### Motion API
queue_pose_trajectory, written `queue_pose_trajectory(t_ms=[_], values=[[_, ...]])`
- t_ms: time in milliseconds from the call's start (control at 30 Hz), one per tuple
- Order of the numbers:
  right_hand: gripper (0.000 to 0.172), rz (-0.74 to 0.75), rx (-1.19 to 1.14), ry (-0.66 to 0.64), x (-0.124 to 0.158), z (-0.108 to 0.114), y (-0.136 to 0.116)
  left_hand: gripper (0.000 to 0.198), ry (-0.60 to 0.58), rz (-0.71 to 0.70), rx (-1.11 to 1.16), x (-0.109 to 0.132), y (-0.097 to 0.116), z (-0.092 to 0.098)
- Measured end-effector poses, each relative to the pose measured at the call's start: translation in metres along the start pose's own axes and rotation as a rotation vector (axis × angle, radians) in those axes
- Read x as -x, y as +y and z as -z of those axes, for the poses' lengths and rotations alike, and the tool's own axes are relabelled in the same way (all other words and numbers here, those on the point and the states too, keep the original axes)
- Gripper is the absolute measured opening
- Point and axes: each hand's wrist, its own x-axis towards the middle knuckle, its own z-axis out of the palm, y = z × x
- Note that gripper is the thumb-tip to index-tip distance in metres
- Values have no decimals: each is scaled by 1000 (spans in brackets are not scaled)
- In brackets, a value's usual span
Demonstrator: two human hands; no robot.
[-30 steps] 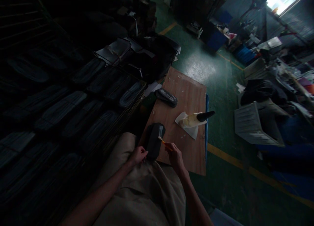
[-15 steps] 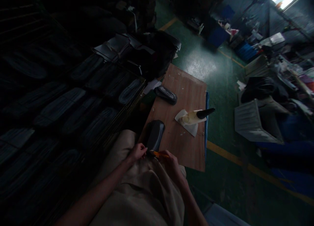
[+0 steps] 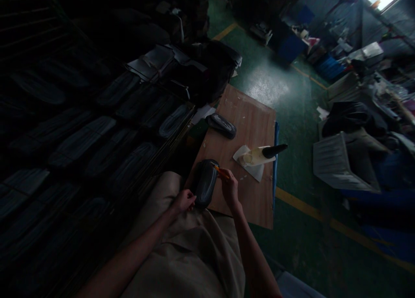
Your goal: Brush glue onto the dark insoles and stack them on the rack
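- Grips an orange-handled brush (image 3: 222, 172) in the right hand (image 3: 228, 183), fingers closed on the handle.
- Rests the brush tip at the far end of a dark sole (image 3: 206, 183), on the rim side nearer the right hand.
- Has the dark sole at the near left part of a wooden tabletop (image 3: 249, 203), lengthwise, near end by the lap, with a wet-looking pale sheen around its upper edge.
- Holds the left hand (image 3: 185, 200) beside the sole's near left edge, fingers curled, thumb towards it; cannot tell whether pinching the sole or only touching it.
- Has a second sole (image 3: 221, 125) farther away, near the tabletop's left edge, streaked with white on top.
- Has a white sheet (image 3: 256, 173) to the right of the dark sole, under a pale container (image 3: 257, 155) with a black tapered end pointing right.
- Wears khaki cloth (image 3: 181, 255) over the lap, close against the tabletop.
- Has dim rows of sole-shaped bundles (image 3: 84, 140) to the left and green floor (image 3: 298, 229) with a yellow line to the right.
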Motion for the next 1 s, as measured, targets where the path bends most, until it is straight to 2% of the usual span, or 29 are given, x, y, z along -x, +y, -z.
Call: queue_pose_trajectory(t_ms=[100,200,500,767,1000], values=[[25,28,98,-50,-1,-3,-1,18,2,-10,7,-1,-1,0],[24,18,129,-129,11,-1,-2,18,8,-12,27,-3,-3,-1],[21,-188,-66,-335,68,14,-1,18,25,16,33,1,0,-3],[22,-276,-147,-331,101,15,9,17,11,28,32,5,3,0],[28,-355,-276,-308,97,31,17,16,6,0,33,7,4,0]])
